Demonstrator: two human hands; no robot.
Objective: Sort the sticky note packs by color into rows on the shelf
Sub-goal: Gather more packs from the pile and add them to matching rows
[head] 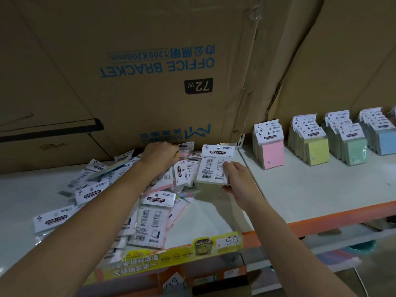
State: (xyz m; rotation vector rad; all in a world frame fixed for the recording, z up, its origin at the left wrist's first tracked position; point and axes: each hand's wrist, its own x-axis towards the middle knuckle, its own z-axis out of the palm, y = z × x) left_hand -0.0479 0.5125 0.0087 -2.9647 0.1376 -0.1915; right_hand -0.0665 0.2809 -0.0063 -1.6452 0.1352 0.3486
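**Both hands on packs at the loose pile, four sorted rows to the right**

Left hand [159,156] reaches deep into the pile [128,202] on the left part of the shelf [300,187]. Its fingers curl round a pink-edged pack [183,154] at the back of the heap, and the fingertips are mostly hidden.

Right hand [236,181] grips a held pack [213,168] by its lower right corner, thumb on the printed face and fingers behind. The pack is upright, just above the pile's right edge, with header card up and barcode side to the camera. Its color can't be read from this side.

The pile is unsorted: packs overlap at all angles, many face down, with pink and pastel edges showing.

Four rows stand on the right part of the shelf, each leaning back, well apart from the pile:
- pink row [271,150], nearest the hands
- yellow row [310,146]
- green row [349,144]
- blue row [383,138], cut by the frame edge

A big cardboard box [150,67] stands behind the pile, closed, contents not visible. An orange beam [321,219] runs along the shelf front and carries a price strip [182,251].
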